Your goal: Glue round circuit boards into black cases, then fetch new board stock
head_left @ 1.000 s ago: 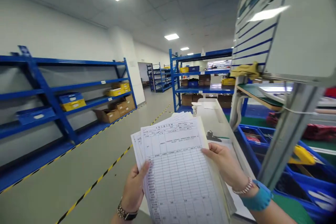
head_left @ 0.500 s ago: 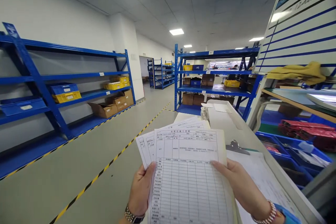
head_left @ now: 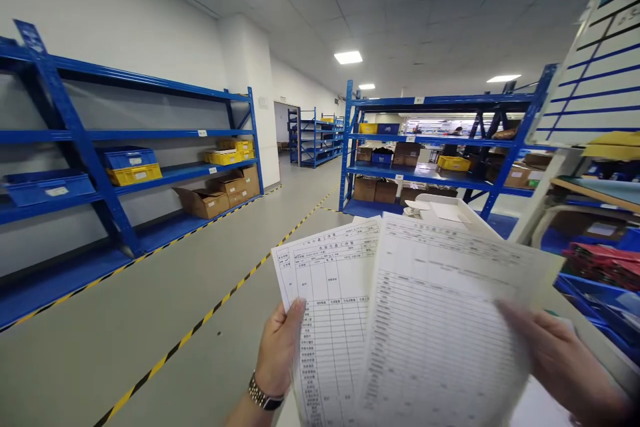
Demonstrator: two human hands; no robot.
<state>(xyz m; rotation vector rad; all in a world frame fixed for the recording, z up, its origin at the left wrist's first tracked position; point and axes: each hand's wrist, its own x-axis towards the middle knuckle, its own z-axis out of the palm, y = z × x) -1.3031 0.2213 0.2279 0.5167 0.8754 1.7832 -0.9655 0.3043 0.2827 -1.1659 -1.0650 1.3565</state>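
My left hand [head_left: 280,350] grips the left edge of a stack of printed forms [head_left: 330,327], its thumb pressed on top. At the right, my right hand [head_left: 565,353] pinches the right edge of a separate form sheet [head_left: 440,320], which is blurred by motion. That sheet overlaps the right side of the stack. Both show ruled tables with rows and columns. A wristwatch [head_left: 264,397] is on my left wrist. The fingers of my right hand under the paper are hidden.
Blue shelving [head_left: 125,227] with bins and cardboard boxes lines the left wall. Another blue rack [head_left: 420,172] stands ahead. Yellow-black floor tape [head_left: 200,323] marks the aisle. Right of me are a white worktop [head_left: 477,223], blue bins [head_left: 595,307], red packets [head_left: 600,263] and a whiteboard [head_left: 590,73].
My right hand has moved right with one form sheet, pulling it apart from the stack in my left hand. The view has turned slightly right; the clipboard is now covered.
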